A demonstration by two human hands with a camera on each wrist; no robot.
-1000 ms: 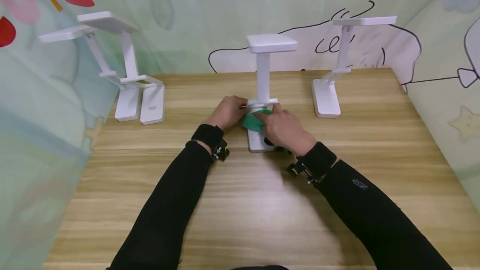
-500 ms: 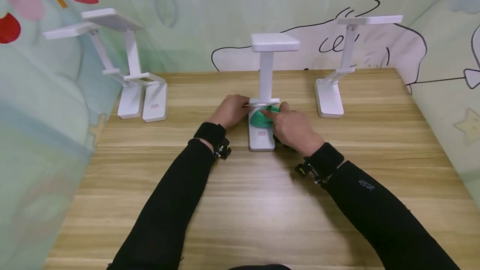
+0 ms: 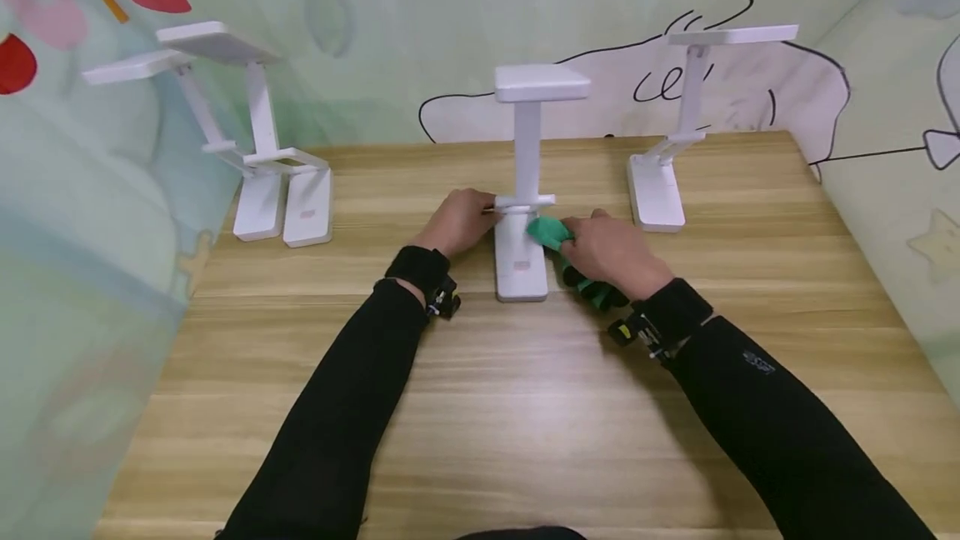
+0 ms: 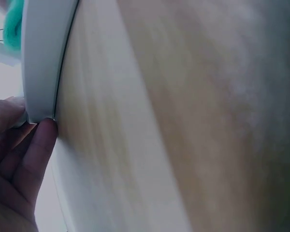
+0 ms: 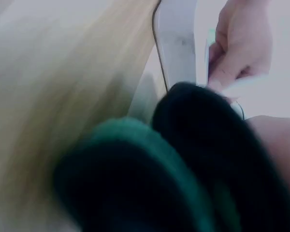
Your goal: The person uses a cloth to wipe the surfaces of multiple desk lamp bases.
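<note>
A white desk lamp [image 3: 521, 269] stands upright at mid-table, its flat head [image 3: 542, 83] raised over the base. My left hand [image 3: 461, 219] pinches the base's rear end near the hinge; the left wrist view shows thumb and fingers at the corner of that base [image 4: 44, 63]. Just right of the lamp, my right hand [image 3: 618, 252] grips a green cloth [image 3: 549, 232], whose front end laps over the base's right edge. Dark-and-green folds of the cloth [image 5: 128, 129] hang below the palm, blurred in the right wrist view.
Two more white desk lamps [image 3: 307, 207] stand side by side at the back left. Another desk lamp [image 3: 656, 194] is at the back right. A printed curtain [image 3: 360, 65] hangs behind the wooden table [image 3: 480, 407] and along its sides.
My right hand has drawn the green cloth rightward off the top of the lamp base, uncovering it. The left hand keeps its hold in the same spot.
</note>
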